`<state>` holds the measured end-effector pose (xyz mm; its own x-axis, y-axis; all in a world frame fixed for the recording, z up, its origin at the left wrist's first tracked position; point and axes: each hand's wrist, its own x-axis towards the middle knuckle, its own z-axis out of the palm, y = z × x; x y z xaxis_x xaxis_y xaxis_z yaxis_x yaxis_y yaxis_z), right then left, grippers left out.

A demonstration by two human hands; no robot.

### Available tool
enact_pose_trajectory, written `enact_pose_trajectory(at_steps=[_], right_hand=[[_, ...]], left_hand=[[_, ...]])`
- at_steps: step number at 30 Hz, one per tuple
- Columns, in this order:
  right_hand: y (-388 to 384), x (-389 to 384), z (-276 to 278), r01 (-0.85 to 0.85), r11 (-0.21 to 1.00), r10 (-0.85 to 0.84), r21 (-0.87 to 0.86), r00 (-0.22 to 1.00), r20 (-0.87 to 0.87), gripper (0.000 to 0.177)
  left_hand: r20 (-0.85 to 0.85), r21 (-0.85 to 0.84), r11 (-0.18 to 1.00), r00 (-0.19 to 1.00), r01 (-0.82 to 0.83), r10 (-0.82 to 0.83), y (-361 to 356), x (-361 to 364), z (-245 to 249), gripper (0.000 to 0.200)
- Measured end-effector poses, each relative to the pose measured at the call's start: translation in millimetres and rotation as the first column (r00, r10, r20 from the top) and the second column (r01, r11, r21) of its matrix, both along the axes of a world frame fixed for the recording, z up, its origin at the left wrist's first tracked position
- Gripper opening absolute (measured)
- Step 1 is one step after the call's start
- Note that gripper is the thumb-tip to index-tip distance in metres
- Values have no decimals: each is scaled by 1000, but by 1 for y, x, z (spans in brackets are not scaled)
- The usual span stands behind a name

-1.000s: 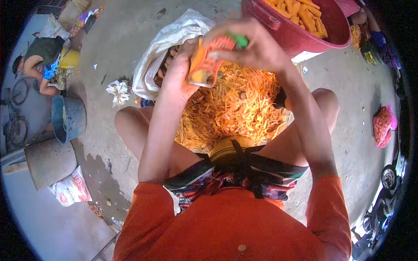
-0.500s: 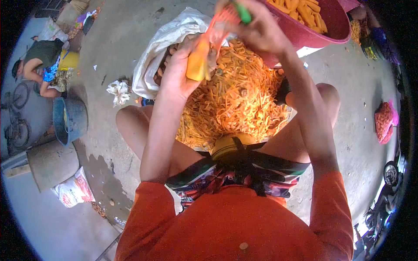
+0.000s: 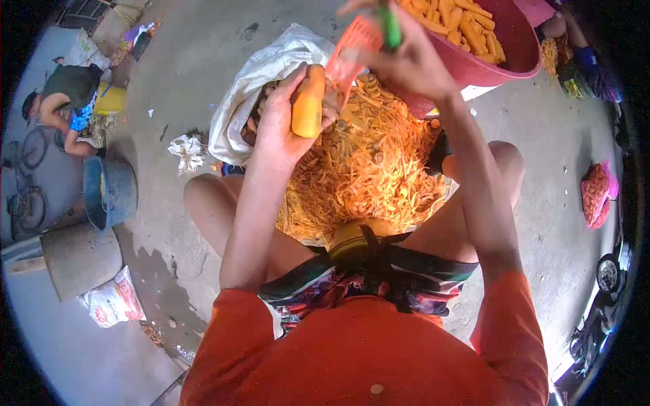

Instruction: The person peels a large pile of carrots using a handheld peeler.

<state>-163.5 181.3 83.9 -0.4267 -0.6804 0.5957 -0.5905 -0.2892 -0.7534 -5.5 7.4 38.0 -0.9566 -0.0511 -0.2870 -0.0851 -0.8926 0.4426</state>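
My left hand [image 3: 279, 132] grips an orange carrot [image 3: 308, 103], held upright above a big heap of orange peelings [image 3: 369, 169] between my knees. My right hand [image 3: 406, 61] holds an orange peeler with a green handle [image 3: 365, 37] just right of the carrot's top end, its blade close to the carrot. A white sack [image 3: 257, 74] lies open behind the heap, with unpeeled roots showing inside. A dark red tub [image 3: 497, 64] at the upper right holds several peeled carrots [image 3: 460, 20].
Bare concrete floor all round. At left stand a blue bucket [image 3: 108, 193], a grey concrete block [image 3: 78, 257] and a printed bag [image 3: 112, 304]. A person [image 3: 64, 101] crouches at far left. A pink mesh bag [image 3: 597, 196] lies at right.
My right hand has drawn the peeler up and away along the carrot, from beside my left hand to the carrot's top end. The carrot now shows bare; my left hand stayed nearly still.
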Motion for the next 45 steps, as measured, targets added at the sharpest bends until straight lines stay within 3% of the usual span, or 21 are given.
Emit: enact_pose_trajectory(at_steps=[1, 2, 4, 5, 6, 8, 10, 12, 14, 17, 20, 22, 23, 24, 26, 28, 29, 32, 37, 41, 45], right_hand=[[-4, 16, 5, -52, 995, 40, -80, 988, -146, 47], [-5, 27, 8, -108, 992, 118, 64, 975, -186, 50], [-3, 27, 7, -156, 983, 148, 97, 986, 81, 52], [0, 16, 4, -61, 998, 62, 27, 998, -29, 45], [1, 0, 10, 24, 998, -31, -52, 989, -144, 39], [12, -19, 27, 271, 961, -252, 60, 942, -222, 33], [8, -33, -12, 53, 996, -60, 68, 993, 100, 18], [0, 2, -3, -115, 991, 117, -65, 993, 15, 48], [-1, 29, 12, -179, 973, 197, 144, 973, -122, 41], [0, -2, -12, 18, 995, -17, 96, 1000, -7, 33], [7, -55, -24, 213, 976, -207, 32, 970, -129, 27], [15, -51, -10, 40, 999, -44, 35, 990, 133, 43], [14, -34, -6, 52, 998, -61, 43, 974, 218, 32], [13, -17, -2, 66, 997, -78, 50, 950, 302, 23], [12, -4, -3, -108, 994, 75, 31, 837, 542, 23], [14, -4, -12, -152, 987, 97, 56, 830, 549, 23], [13, -2, -14, -165, 985, 107, 54, 823, 558, 23], [10, 4, -11, -184, 982, 136, 39, 838, 529, 24], [8, 7, -6, -241, 968, 152, 71, 789, 596, 33], [3, 11, -9, -245, 967, 165, 72, 816, 554, 33], [2, 14, -9, -271, 958, 168, 91, 789, 591, 32]], left_hand=[[-5, -100, 994, 999, 43, -43, -1, 0, 1, 29], [-8, -104, 994, 999, 43, -44, -3, 0, -2, 29], [-120, -13, 987, 979, 162, -162, -6, 6, -9, 29], [31, -177, 984, 999, -9, 14, 13, 5, 4, 29], [32, -172, 985, 999, -6, 12, 14, 5, 8, 29], [24, -114, 992, 999, 51, -48, 12, 6, 13, 23], [32, -93, 996, 999, 10, -7, 9, 4, 9, 25], [59, -39, 996, 995, -76, 78, 8, 2, 2, 30], [90, -115, 990, 991, -85, 95, 13, 4, 9, 30], [101, -148, 988, 993, -52, 67, 14, 7, 13, 24], [78, -168, 984, 994, -65, 79, 7, 3, 11, 24], [-6, 72, 992, 995, 101, -101, -6, 5, -6, 27], [109, 6, 998, 992, 69, -69, -9, 5, -17, 28], [290, -208, 961, 927, -183, 239, 3, -2, -17, 23], [259, -207, 960, 936, -189, 240, -8, -5, -26, 19], [134, -302, 914, 936, -273, 324, -21, -3, -24, 17], [187, -315, 885, 892, -343, 412, -26, -4, -14, 19], [29, -155, 935, 944, -320, 328, -54, 3, 5, 24], [-183, -95, 958, 951, -270, 249, -51, 9, 28, 43], [-174, -13, 992, 978, -122, 118, -41, 11, 29, 38], [-80, -159, 978, 989, -137, 125, -34, 4, 13, 32]])
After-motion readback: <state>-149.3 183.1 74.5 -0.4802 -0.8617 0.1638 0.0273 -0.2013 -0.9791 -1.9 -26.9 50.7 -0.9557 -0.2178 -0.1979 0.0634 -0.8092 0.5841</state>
